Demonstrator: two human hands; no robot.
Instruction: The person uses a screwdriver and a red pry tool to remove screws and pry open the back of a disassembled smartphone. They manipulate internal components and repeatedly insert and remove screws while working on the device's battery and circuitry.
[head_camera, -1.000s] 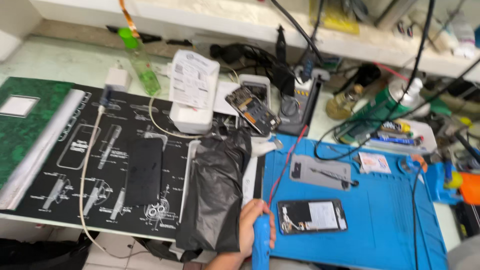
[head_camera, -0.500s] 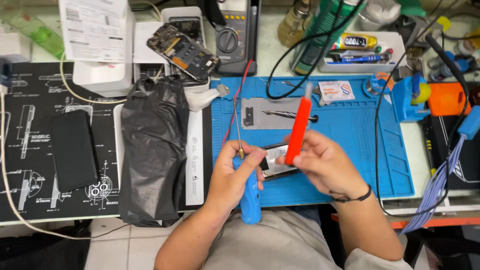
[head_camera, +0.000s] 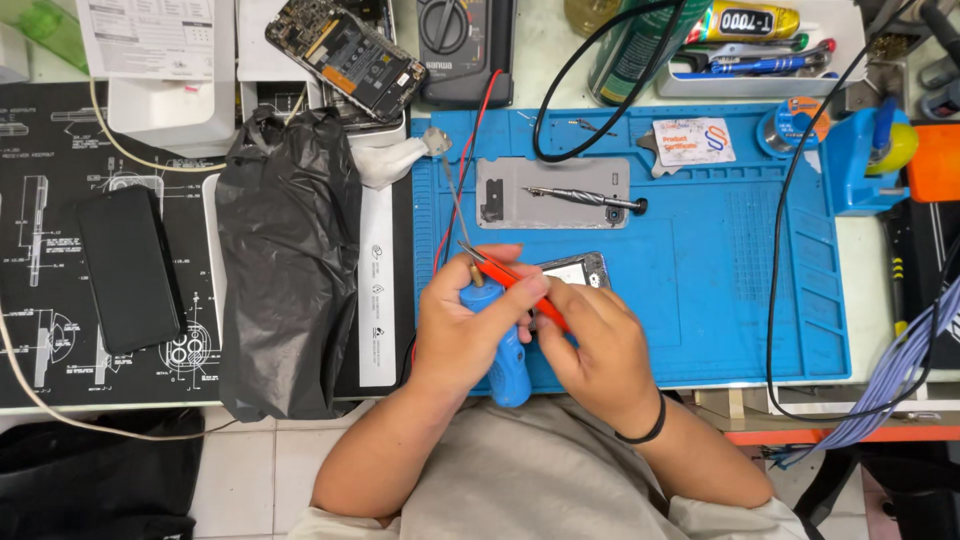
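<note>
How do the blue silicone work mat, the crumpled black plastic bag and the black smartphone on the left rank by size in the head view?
Largest to smallest:
1. blue silicone work mat
2. crumpled black plastic bag
3. black smartphone
All lie flat on the bench, so nearness hardly skews this.

Matt blue rubbery mat (head_camera: 760, 290), crinkled glossy black plastic bag (head_camera: 285, 270), smooth blue plastic tool handle (head_camera: 508, 365), glossy black phone (head_camera: 130, 268), brushed grey metal plate (head_camera: 550, 195)

Both bare forearms reached forward from the grey-shirted torso and met over the near edge of the blue silicone work mat (head_camera: 700, 300). The left hand (head_camera: 470, 330) was curled in a closed grip, knuckles up. The right hand (head_camera: 590, 345), a black band at its wrist, pinched its fingertips together against the left's fingers.
</note>
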